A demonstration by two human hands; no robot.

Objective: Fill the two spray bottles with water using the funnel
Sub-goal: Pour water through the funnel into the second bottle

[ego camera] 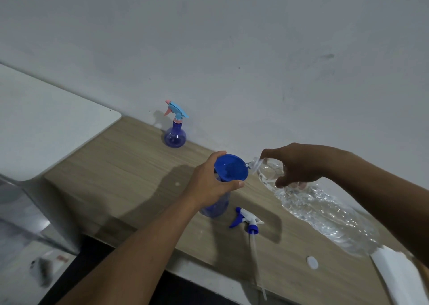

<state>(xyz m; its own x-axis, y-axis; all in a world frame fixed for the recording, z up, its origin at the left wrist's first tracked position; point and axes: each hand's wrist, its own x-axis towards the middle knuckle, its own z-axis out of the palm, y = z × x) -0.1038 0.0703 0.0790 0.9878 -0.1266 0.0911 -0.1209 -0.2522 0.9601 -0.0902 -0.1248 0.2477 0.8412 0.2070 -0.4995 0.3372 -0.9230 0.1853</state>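
A blue funnel (231, 167) sits in the neck of a blue spray bottle (216, 207) standing on the wooden table. My left hand (213, 181) grips the funnel and bottle neck from the left. My right hand (299, 165) holds a large clear water bottle (320, 209) by its shoulder, tilted so its mouth lies at the funnel's right rim. A blue-and-white spray head (247, 220) with its tube lies on the table just in front. A second round blue spray bottle (175, 133), with a light-blue and pink head screwed on, stands by the wall.
A white cap (312, 262) lies near the table's front edge (209, 274). White paper (399, 274) lies at the front right. A white surface (46, 123) adjoins the table on the left, and a wall stands close behind.
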